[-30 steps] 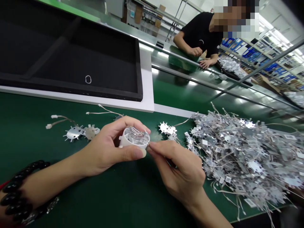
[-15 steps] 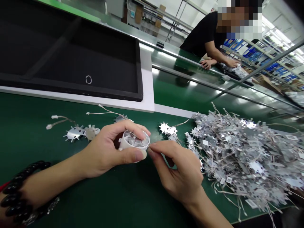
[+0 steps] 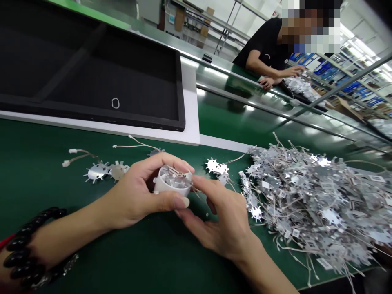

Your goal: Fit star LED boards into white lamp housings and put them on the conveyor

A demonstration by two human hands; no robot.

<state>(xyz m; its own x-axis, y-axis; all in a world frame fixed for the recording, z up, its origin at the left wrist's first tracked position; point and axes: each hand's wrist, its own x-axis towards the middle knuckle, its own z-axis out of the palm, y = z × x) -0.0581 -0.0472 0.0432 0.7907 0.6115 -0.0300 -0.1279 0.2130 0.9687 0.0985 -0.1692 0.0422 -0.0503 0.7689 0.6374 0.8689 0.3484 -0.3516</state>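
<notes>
A white round plastic housing is gripped in my left hand, thumb along its near side and fingers over its far side. Its open top faces up, showing silvery metal pieces inside. My right hand holds the housing's right side, with the index fingertip at the rim and the thumb under its near edge. Thin wires stick out beside the right index finger. Left of my hands lie spiky metal plates with white-plugged wires. Another small group of plates lies beyond my right hand.
A large heap of metal plates with wires covers the table's right side. A black tray on a white board holds a small white ring. Across the metal rails, a co-worker handles white parts.
My right hand has gone from pinching at the rim to index on the rim and thumb underneath. The metal pieces inside look raised at the far side. The co-worker's arm has shifted.
</notes>
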